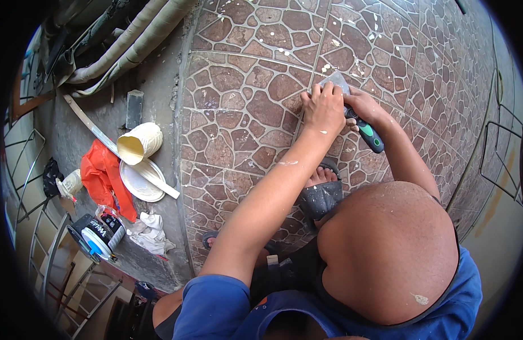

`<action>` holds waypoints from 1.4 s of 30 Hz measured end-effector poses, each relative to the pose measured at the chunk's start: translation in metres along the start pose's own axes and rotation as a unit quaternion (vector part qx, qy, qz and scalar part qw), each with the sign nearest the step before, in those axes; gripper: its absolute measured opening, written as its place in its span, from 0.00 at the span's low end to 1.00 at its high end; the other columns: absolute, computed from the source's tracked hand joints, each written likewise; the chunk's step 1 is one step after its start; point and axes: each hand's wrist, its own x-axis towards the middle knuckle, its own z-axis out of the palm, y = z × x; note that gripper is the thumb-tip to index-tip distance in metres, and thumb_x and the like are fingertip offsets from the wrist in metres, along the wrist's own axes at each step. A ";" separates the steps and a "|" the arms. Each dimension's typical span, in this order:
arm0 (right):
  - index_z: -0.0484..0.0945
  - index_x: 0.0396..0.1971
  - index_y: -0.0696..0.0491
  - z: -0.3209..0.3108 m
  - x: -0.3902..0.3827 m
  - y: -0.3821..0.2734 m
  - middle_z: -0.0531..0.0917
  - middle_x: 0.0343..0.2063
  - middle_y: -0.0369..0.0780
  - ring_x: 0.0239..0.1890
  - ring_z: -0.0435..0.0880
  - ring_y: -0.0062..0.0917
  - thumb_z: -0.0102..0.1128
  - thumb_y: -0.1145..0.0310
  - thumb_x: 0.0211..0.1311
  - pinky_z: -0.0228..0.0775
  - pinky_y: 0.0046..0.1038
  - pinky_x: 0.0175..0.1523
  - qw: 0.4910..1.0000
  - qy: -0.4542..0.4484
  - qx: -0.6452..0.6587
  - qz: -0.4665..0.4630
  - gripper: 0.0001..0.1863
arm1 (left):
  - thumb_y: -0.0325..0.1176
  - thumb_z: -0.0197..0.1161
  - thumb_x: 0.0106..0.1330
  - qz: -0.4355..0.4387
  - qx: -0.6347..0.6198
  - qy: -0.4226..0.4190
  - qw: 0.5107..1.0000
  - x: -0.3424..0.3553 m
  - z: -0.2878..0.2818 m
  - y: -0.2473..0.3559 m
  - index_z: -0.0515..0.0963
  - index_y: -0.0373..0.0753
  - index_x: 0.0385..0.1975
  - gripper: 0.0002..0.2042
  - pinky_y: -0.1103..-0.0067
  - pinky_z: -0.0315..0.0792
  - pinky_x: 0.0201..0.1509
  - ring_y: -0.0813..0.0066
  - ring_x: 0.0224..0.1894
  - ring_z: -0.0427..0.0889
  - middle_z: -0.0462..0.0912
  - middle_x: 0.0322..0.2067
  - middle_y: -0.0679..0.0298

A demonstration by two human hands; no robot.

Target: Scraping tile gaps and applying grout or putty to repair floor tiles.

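A putty knife (370,135) with a black-and-green handle is held between my two hands, low over the stone-patterned floor tiles (270,110). My right hand (366,106) is closed round the handle near the blade, and the handle's end sticks out toward my knee. Curled over the side of the grey metal blade (337,80) are the fingers of my left hand (325,109); its palm side is hidden. White specks dot my forearms and knee. Below my hands is my foot in a dark, spattered sandal (321,198).
Left of the tiles, a concrete strip holds a cream-coloured tub (142,143) on its side, a white lid (141,180), a long stick (88,123), an orange cloth (104,175), a white rag (151,233), a black can (103,231) and a grey block (134,109). Wrapped pipes (128,45) run behind. Pale flakes litter the tiles.
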 end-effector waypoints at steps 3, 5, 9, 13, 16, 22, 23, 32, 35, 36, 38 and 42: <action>0.75 0.47 0.55 0.001 -0.008 0.004 0.81 0.30 0.37 0.29 0.77 0.17 0.51 0.60 0.64 0.71 0.23 0.35 1.000 0.010 0.026 0.010 0.18 | 0.25 0.59 0.50 0.025 -0.009 0.037 0.999 -0.005 0.005 0.002 0.77 0.39 0.37 0.12 0.61 0.64 0.50 0.60 0.48 0.73 0.77 0.42 0.61; 0.75 0.46 0.54 -0.002 -0.001 0.011 0.81 0.28 0.37 0.21 0.76 0.15 0.52 0.60 0.64 0.69 0.21 0.25 0.999 0.008 0.045 0.017 0.16 | 0.26 0.59 0.50 0.019 -0.009 0.027 0.999 -0.001 0.006 0.002 0.77 0.39 0.36 0.12 0.61 0.64 0.50 0.60 0.48 0.74 0.77 0.41 0.61; 0.76 0.43 0.55 -0.004 0.007 0.008 0.82 0.30 0.39 0.24 0.78 0.17 0.53 0.60 0.63 0.71 0.23 0.30 0.999 -0.022 0.030 0.004 0.16 | 0.26 0.59 0.50 0.002 0.001 0.004 1.000 0.000 0.000 0.001 0.77 0.39 0.36 0.12 0.61 0.64 0.50 0.60 0.47 0.74 0.77 0.41 0.62; 0.75 0.45 0.56 -0.002 -0.007 0.008 0.82 0.28 0.38 0.25 0.78 0.18 0.52 0.59 0.63 0.71 0.23 0.31 1.000 -0.004 0.013 0.023 0.17 | 0.26 0.59 0.50 -0.014 -0.010 0.001 1.000 -0.012 0.006 0.008 0.76 0.39 0.37 0.12 0.62 0.64 0.50 0.61 0.48 0.74 0.77 0.42 0.62; 0.75 0.46 0.56 -0.002 -0.002 0.005 0.82 0.28 0.37 0.24 0.78 0.17 0.51 0.59 0.63 0.71 0.22 0.29 0.999 0.001 -0.046 0.009 0.18 | 0.26 0.60 0.49 -0.019 -0.005 0.009 1.000 -0.011 0.003 0.004 0.76 0.38 0.38 0.13 0.62 0.64 0.50 0.61 0.48 0.73 0.76 0.42 0.62; 0.74 0.45 0.56 0.007 -0.007 0.012 0.80 0.25 0.35 0.20 0.76 0.16 0.52 0.63 0.64 0.69 0.20 0.25 0.999 0.004 0.049 0.009 0.15 | 0.27 0.61 0.48 -0.010 -0.016 -0.009 1.000 -0.017 0.001 0.002 0.76 0.38 0.38 0.15 0.62 0.64 0.51 0.60 0.48 0.73 0.76 0.43 0.61; 0.74 0.45 0.56 0.007 -0.006 0.009 0.80 0.25 0.35 0.20 0.76 0.16 0.52 0.63 0.64 0.69 0.20 0.25 0.999 0.003 0.049 0.008 0.15 | 0.27 0.60 0.48 -0.006 -0.011 0.002 1.000 -0.017 0.001 0.001 0.76 0.38 0.38 0.15 0.62 0.64 0.51 0.60 0.48 0.73 0.76 0.43 0.61; 0.76 0.43 0.57 0.010 0.008 0.013 0.81 0.28 0.37 0.24 0.77 0.17 0.52 0.60 0.63 0.71 0.22 0.30 1.000 0.005 0.011 -0.013 0.17 | 0.26 0.59 0.48 -0.002 0.007 0.020 1.000 -0.011 -0.001 -0.008 0.76 0.39 0.39 0.15 0.62 0.65 0.50 0.60 0.49 0.73 0.76 0.43 0.62; 0.76 0.43 0.57 0.012 0.016 0.005 0.81 0.30 0.37 0.27 0.78 0.17 0.52 0.59 0.63 0.71 0.22 0.32 0.999 -0.021 0.028 0.003 0.17 | 0.25 0.59 0.48 -0.003 0.009 0.013 1.000 -0.007 -0.008 -0.016 0.76 0.39 0.39 0.16 0.62 0.66 0.49 0.60 0.49 0.73 0.76 0.44 0.62; 0.76 0.43 0.57 0.012 0.019 0.010 0.81 0.30 0.37 0.27 0.78 0.17 0.52 0.59 0.63 0.71 0.22 0.32 0.999 -0.019 0.030 0.003 0.17 | 0.25 0.59 0.48 -0.002 0.009 0.006 1.000 -0.007 -0.009 -0.018 0.76 0.40 0.40 0.16 0.62 0.66 0.49 0.60 0.49 0.73 0.76 0.44 0.62; 0.76 0.43 0.57 0.017 0.028 0.022 0.81 0.30 0.37 0.27 0.78 0.17 0.52 0.59 0.64 0.71 0.21 0.31 0.998 0.007 0.017 -0.061 0.17 | 0.26 0.59 0.49 0.014 0.002 0.028 1.000 -0.008 -0.007 -0.019 0.76 0.39 0.37 0.13 0.61 0.65 0.49 0.60 0.48 0.73 0.76 0.43 0.62; 0.76 0.44 0.57 0.018 0.025 0.003 0.81 0.30 0.37 0.27 0.77 0.17 0.52 0.60 0.63 0.70 0.22 0.31 0.996 -0.020 0.086 -0.026 0.17 | 0.26 0.60 0.49 0.020 -0.003 0.027 0.999 0.003 -0.015 -0.024 0.77 0.39 0.34 0.11 0.60 0.64 0.48 0.62 0.49 0.73 0.77 0.42 0.63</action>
